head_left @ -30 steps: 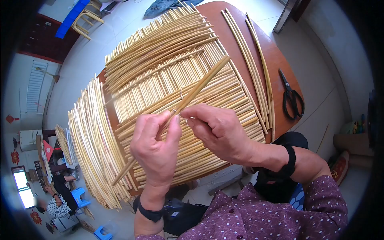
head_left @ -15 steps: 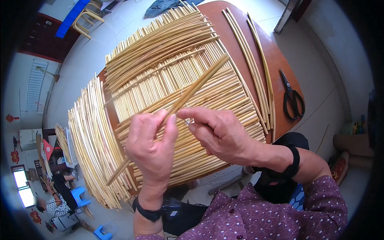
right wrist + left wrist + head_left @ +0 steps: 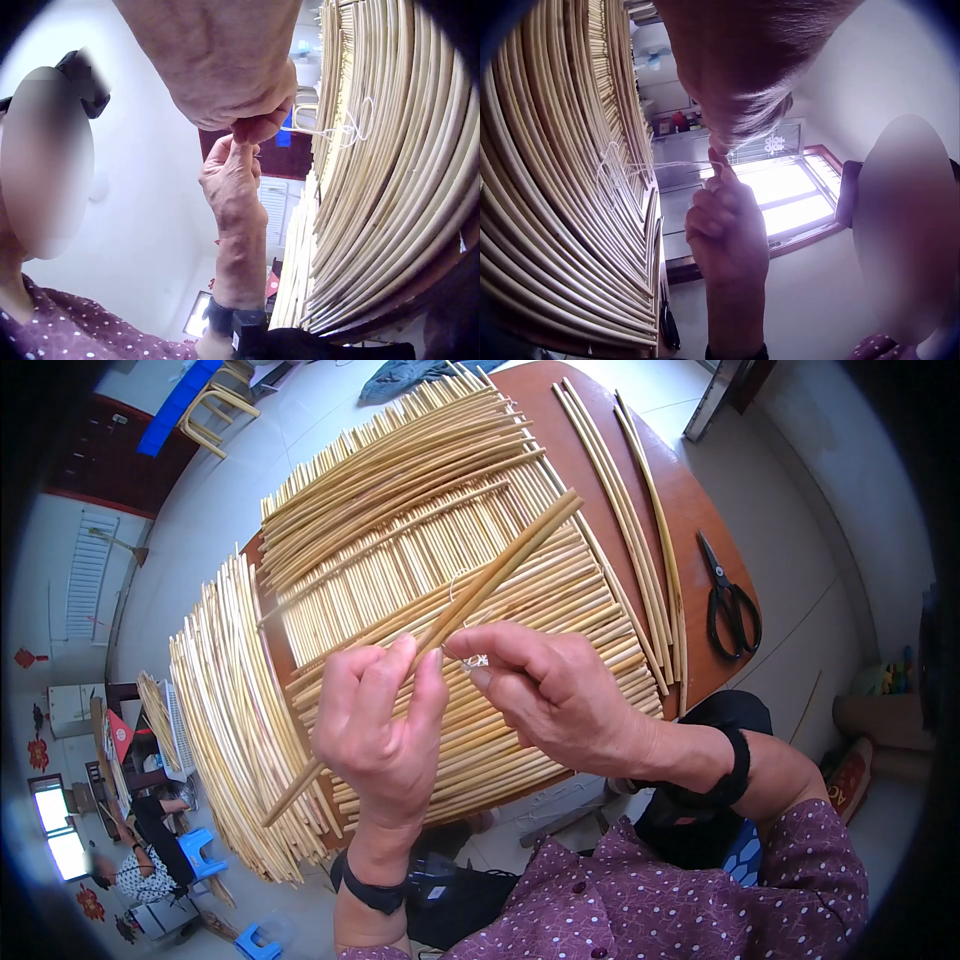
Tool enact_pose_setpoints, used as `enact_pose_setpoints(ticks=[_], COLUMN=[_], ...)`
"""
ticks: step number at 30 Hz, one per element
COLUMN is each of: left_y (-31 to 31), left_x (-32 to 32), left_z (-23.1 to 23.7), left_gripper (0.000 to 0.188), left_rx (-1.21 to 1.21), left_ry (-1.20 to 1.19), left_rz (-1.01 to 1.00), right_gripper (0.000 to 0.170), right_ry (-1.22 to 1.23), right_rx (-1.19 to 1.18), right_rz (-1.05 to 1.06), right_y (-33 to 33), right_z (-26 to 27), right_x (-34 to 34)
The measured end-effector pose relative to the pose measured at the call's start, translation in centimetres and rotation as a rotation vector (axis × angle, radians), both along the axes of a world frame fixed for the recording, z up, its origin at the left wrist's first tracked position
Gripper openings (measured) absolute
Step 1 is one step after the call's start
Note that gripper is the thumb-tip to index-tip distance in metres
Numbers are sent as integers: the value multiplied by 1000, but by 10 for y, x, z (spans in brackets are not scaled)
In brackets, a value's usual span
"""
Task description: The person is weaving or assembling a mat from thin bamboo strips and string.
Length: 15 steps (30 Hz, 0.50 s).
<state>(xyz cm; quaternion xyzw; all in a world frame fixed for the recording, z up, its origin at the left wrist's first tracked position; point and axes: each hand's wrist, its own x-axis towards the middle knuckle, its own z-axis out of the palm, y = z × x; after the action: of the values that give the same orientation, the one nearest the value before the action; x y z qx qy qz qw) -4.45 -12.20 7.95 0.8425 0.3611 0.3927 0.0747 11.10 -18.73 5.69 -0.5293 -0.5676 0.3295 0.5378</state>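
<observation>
My left hand [image 3: 375, 715] grips a long tan stalk [image 3: 505, 565] that slants over a mat of similar stalks [image 3: 560, 735], its fingertips and thumb around the stalk's middle. Close beside those fingertips, my right hand [image 3: 565, 685] pinches a thin white string [image 3: 330, 133] between thumb and index finger. The string runs from the fingers down to the mat and lies there in loose loops, as the left wrist view also shows. In that view the right hand's fingertips meet the left hand's, which hide part of the stalk.
A brown table [image 3: 715, 520] carries the mat, with black-handled scissors [image 3: 735, 615] and several loose stalks [image 3: 625, 510] on its right side. More stalks lie in a layer [image 3: 390, 470] across the far end. At the left is a large pile of pale stalks [image 3: 235, 710].
My left hand has shifted slightly left, and the stalk's lower end with it. My right hand stays close to the left fingertips. White string now shows more plainly by the right fingers.
</observation>
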Motion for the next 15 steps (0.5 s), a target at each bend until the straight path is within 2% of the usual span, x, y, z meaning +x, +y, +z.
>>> enact_pose_setpoints(ticks=[1,4,15], left_y=[0,-1,-1], left_x=[0,0,-1], left_z=[0,0,3], left_gripper=[25,26,27], left_rx=[0,41,23], left_ry=[-1,-11,-10], left_rz=[0,-8,-26], right_gripper=[23,23,19], right_ry=[-19,22,103], right_rx=[111,31,31], right_rz=[-55,-22,-31], right_y=[1,-4,-4], right_z=[-3,2,-3], right_x=[-2,-1,-5])
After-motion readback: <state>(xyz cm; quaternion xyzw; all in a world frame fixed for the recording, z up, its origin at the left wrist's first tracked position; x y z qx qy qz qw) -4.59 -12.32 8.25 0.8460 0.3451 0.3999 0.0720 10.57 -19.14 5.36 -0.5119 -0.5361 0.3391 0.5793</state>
